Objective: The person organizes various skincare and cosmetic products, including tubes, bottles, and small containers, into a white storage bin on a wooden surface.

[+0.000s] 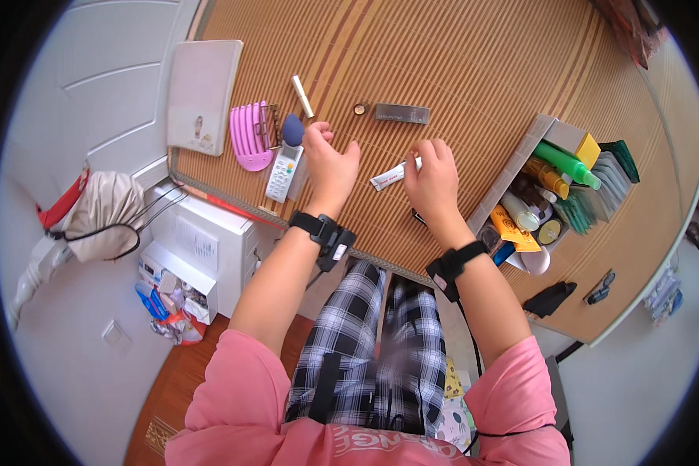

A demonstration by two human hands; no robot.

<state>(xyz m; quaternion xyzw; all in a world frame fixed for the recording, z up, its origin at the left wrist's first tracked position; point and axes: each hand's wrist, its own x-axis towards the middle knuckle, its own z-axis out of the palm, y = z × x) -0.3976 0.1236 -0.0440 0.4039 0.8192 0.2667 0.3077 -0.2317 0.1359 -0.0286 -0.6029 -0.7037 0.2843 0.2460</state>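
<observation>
My right hand [435,180] has its fingertips around one end of a small white tube [389,176], which bears red writing and lies just above the mat. My left hand [332,172] holds nothing that I can see, with its thumb apart from the curled fingers. Right beside those fingers is a dark blue makeup sponge [293,129], at the top of a white remote control [283,173]. Beyond the hands lie a dark grey narrow box [402,113], a tiny round pot [359,109] and a white slim cosmetic tube [302,96]. A small black item [418,216] is partly hidden by my right wrist.
A bamboo mat [460,64] covers the table. To the left are a purple hair claw clip [250,137] and a pale notebook [204,96]. An organizer box [509,169] full of bottles and tubes stands at right, near a black cloth item [550,299].
</observation>
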